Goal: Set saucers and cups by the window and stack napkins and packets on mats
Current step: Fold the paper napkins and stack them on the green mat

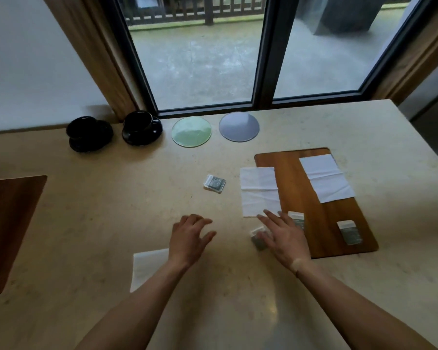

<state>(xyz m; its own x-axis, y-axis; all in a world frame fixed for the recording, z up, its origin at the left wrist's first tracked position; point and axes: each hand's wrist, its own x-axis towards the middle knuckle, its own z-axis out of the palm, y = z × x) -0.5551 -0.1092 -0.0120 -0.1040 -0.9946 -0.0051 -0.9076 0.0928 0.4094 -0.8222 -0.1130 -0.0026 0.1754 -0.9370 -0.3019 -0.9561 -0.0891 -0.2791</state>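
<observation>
Two black cups on black saucers [90,133] [141,130] stand by the window at the left. A green round mat [191,131] and a grey round mat [239,126] lie beside them. One white napkin [259,190] overlaps the left edge of a wooden board [293,178]; another napkin [325,178] lies on the board. Packets rest at mid-table [214,183] and on the board [350,232] [296,218]. My right hand [281,236] lies spread over a blurred packet [258,239]. My left hand [190,236] hovers open above the table.
A third napkin [147,267] lies under my left forearm. A second wooden board [9,228] sits at the table's left edge. The beige table [111,203] runs up to the window frame [208,111].
</observation>
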